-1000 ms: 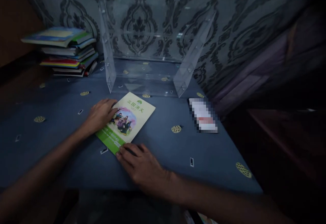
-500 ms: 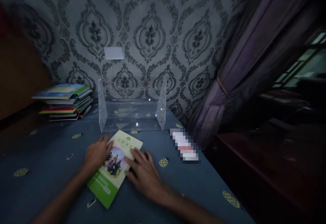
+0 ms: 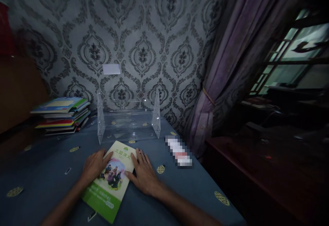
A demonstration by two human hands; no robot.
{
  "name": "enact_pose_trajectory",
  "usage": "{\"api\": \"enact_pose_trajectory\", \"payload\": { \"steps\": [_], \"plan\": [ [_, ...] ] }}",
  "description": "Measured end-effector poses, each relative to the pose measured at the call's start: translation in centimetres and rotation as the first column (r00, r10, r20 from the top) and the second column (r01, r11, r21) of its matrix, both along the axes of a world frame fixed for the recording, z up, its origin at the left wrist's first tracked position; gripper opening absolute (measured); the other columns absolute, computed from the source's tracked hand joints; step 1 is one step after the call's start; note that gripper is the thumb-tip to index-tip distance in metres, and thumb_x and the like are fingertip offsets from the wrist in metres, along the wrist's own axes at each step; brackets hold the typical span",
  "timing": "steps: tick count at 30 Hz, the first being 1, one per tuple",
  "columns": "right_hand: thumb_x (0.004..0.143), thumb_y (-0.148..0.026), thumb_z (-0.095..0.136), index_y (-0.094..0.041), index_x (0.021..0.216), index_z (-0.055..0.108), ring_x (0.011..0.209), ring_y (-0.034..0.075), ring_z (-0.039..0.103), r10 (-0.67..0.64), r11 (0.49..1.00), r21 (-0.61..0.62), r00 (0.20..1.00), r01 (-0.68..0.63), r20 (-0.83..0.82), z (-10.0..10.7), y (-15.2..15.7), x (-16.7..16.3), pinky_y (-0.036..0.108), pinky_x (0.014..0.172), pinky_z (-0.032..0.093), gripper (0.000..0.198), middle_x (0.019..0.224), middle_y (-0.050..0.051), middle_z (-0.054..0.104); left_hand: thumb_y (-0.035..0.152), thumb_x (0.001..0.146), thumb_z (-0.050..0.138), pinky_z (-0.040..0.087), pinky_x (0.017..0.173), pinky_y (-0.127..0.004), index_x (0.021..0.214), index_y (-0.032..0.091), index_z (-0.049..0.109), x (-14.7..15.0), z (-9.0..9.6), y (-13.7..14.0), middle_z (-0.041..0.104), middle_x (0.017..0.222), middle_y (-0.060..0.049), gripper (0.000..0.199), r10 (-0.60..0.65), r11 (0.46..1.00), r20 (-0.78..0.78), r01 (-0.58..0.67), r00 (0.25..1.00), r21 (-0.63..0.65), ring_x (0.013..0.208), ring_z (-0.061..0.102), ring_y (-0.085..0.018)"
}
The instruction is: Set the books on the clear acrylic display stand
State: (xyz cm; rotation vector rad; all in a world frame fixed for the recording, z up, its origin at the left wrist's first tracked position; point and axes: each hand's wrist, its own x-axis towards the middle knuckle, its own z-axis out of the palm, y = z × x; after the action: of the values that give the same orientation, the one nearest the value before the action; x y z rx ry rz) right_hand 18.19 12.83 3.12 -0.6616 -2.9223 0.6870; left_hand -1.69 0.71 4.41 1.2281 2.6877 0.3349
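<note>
A paperback book (image 3: pixel 117 181) with a white and green cover, a colour picture and Chinese characters lies tilted on the table. My left hand (image 3: pixel 95 167) grips its left edge, thumb over the cover and fingers curled at the side. On the opposite edge, my right hand (image 3: pixel 146 174) holds the book with its thumb and index finger on the cover; the other fingers extend beside it. The hands partly cover both edges. Just beyond the book stands a clear acrylic rack (image 3: pixel 128 135) with two side panels.
Several books lie in a stack (image 3: pixel 61 114) at the back left. A pixelated flat item (image 3: pixel 179 151) rests near the right table edge. Patterned wallpaper (image 3: pixel 144 52) rises behind the blue tablecloth (image 3: pixel 46 185). A tied purple curtain (image 3: pixel 203 123) hangs at the right.
My view has tilted up and turned slightly right. The fingers of my right hand have drawn closer together along the book's upper right edge. My left hand stays at the left edge.
</note>
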Motion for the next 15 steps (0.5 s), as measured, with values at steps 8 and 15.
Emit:
{"api": "enact_pose_trajectory", "payload": {
  "steps": [8,15],
  "plan": [
    [0.1,-0.052,0.052,-0.007,0.161,0.027,0.158,0.038,0.006,0.023,0.999,-0.045,1.0,-0.023,-0.012,-0.1,0.2,0.0,0.058,0.127,0.013,0.081,0.168,0.025,0.009,0.068,0.087,0.038,0.04,0.066,-0.033,0.067,0.025,0.044,-1.5,-2.0,-0.3,0.06,0.066,-0.002,0.048,-0.06,0.945,0.196,-0.007,0.979,0.328,0.069,0.062,-0.024],
    [0.091,-0.048,0.064,-0.01,0.164,0.012,0.158,0.035,-0.003,-0.094,0.957,-0.282,0.994,0.072,-0.064,-1.5,1.0,0.5,0.052,0.128,0.014,0.097,0.17,0.021,-0.011,0.092,0.046,0.067,0.043,0.057,-0.028,0.062,0.023,0.046,-1.2,-2.4,0.2,0.051,0.057,0.004,0.075,-0.131,0.798,0.71,-0.352,0.692,0.49,0.058,0.051,-0.016]
  ]
}}
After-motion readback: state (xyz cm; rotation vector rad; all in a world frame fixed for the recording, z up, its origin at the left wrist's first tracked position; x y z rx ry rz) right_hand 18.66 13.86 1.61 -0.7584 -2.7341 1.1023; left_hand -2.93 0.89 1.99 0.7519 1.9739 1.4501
